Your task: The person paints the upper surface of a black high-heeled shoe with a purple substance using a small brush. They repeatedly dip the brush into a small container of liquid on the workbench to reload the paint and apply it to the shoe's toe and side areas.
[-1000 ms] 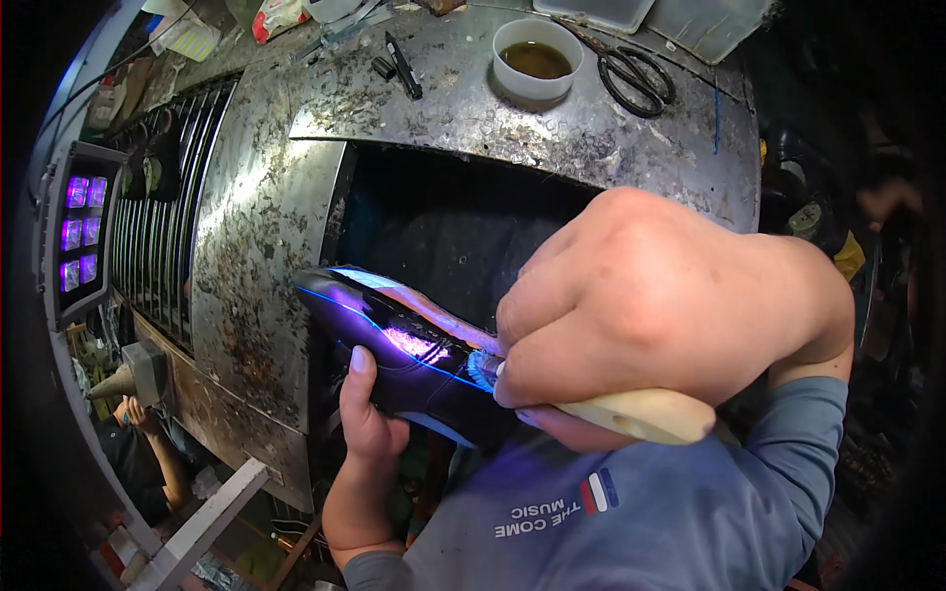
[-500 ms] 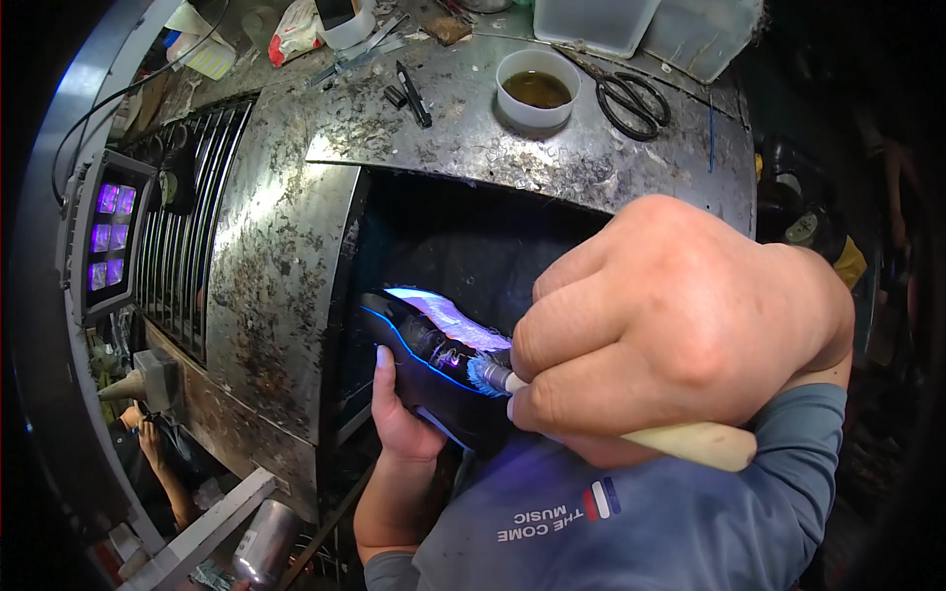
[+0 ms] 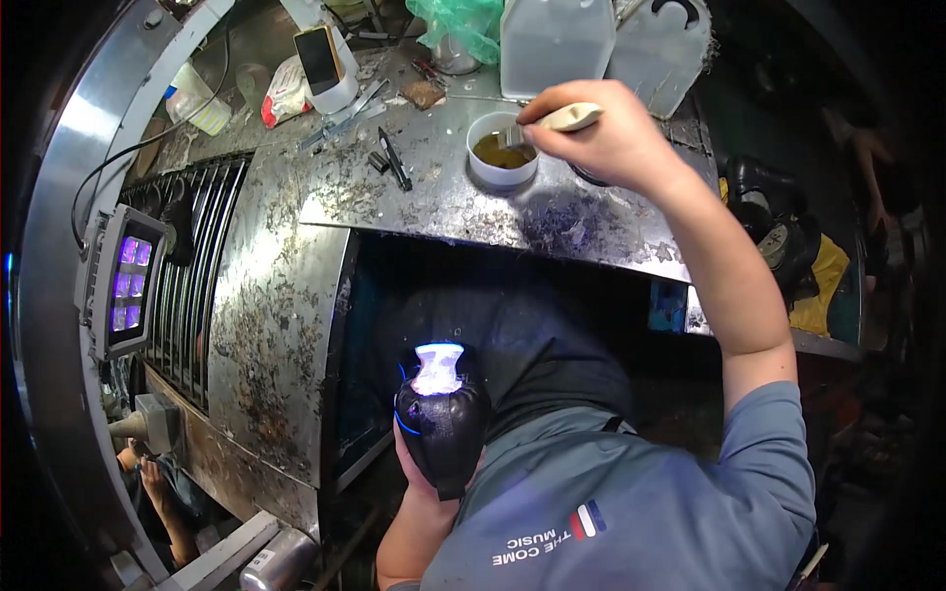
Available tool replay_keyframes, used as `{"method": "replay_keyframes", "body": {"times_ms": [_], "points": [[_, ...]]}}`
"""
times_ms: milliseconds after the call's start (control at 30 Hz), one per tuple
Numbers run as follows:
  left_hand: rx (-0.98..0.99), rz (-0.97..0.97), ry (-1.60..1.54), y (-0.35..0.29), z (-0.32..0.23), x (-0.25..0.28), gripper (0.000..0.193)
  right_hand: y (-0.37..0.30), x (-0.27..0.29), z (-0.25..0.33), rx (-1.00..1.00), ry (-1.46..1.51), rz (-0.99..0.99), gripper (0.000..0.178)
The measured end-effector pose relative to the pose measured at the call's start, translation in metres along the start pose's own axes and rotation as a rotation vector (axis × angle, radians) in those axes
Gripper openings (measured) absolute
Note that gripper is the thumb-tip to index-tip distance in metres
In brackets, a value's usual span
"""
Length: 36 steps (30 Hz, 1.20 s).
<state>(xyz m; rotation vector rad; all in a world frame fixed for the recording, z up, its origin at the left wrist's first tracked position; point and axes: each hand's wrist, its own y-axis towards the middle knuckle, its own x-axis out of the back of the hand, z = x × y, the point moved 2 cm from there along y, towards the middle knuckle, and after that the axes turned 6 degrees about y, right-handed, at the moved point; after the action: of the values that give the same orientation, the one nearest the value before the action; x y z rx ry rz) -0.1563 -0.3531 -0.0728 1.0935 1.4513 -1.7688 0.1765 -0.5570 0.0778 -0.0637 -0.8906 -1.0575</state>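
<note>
Fingers of the right hand [image 3: 601,138] are pinched together on the pale wooden handle of a small brush [image 3: 557,120], whose bristle end dips over the rim of a white cup [image 3: 501,150] holding brown liquid. The cup stands on the stained, speckled metal worktop [image 3: 434,197], near its far edge, with the right forearm stretching up to it from the lower right across the dark opening below the top. The left hand [image 3: 429,478] is wrapped shut around a black shoe [image 3: 441,414], gripping it from beneath with the shoe upright in front of the person's chest; a pale patch at the shoe's top glows bluish-white, and a thin blue line runs along its side. The shoe is well apart from the cup and brush, low in the view against the dark recess. Just left of the cup a black pen [image 3: 395,158] lies on the worktop, with small tools scattered beyond it. Behind the cup stand two translucent plastic jugs [image 3: 552,44] and a green plastic bag [image 3: 461,25]. Farther left a phone [image 3: 320,59] leans upright in a white holder. At the far left a lamp [image 3: 126,281] with rows of violet lights is mounted beside a ribbed metal grille [image 3: 187,276].
</note>
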Motion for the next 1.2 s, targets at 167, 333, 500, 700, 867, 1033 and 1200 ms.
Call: {"method": "replay_keyframes", "body": {"times_ms": [167,333,500,700,867,1033,1200], "points": [[0.072,0.098,-0.057,-0.003,0.015,-0.013,0.082,0.020,-0.039,-0.043,-0.016,-0.277,0.085,0.021],[0.097,0.086,-0.156,-0.004,0.022,-0.016,0.086,0.028,-0.052,-0.049,0.025,-0.361,0.104,0.020],[0.076,0.145,-0.264,-0.008,0.022,-0.017,0.104,0.021,-0.024,-0.029,0.017,-0.076,0.025,0.024],[0.028,0.132,-0.288,-0.001,0.026,-0.004,0.075,0.006,-0.024,-0.051,0.010,-0.029,0.095,0.020],[0.107,0.201,-0.445,-0.009,0.023,-0.005,0.092,0.001,-0.011,-0.027,-0.022,0.205,-0.051,0.020],[0.088,0.209,-0.373,-0.008,0.019,-0.012,0.078,-0.001,-0.019,-0.030,0.012,-0.023,0.031,0.019],[0.072,0.158,-0.351,-0.006,0.019,-0.020,0.081,-0.018,-0.011,0.018,0.141,0.354,0.035,0.021]]}}
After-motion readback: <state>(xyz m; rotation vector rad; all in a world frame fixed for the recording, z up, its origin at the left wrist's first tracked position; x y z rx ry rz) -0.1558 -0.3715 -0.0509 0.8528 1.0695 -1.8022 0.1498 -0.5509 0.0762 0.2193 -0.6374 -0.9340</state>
